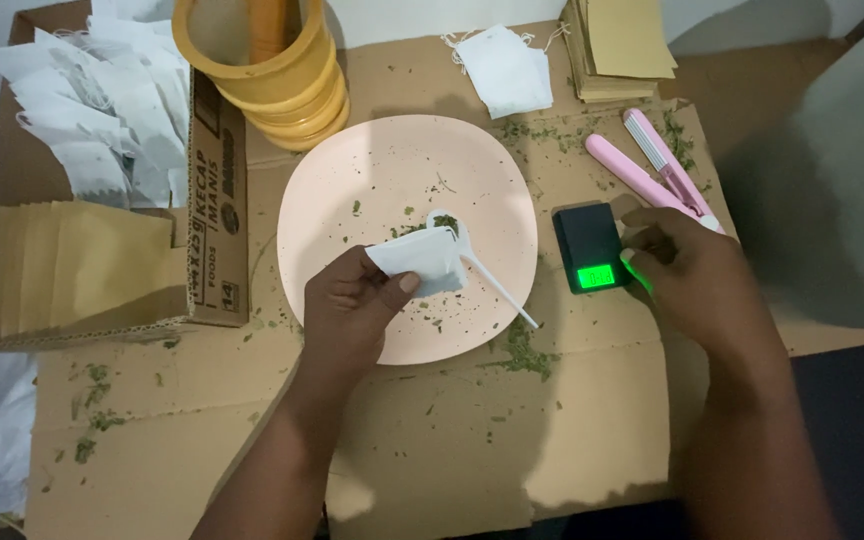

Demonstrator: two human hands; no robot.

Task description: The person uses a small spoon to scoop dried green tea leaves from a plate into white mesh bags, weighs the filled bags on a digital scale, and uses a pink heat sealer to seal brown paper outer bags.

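The left hand [352,305] is pinching a small white filter bag [422,258] closed-fingered over the pink plate [352,170], catching spills, while the right hand [687,275], fingers curled and holding nothing, is touching the pocket scale [584,240]

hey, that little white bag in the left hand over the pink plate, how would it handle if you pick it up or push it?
The white bag is probably floppy: it creases under the left hand. It looks thin and light, so a push would likely slide or crumple it. Herb flakes at its open top may spill onto the pink plate if tipped.
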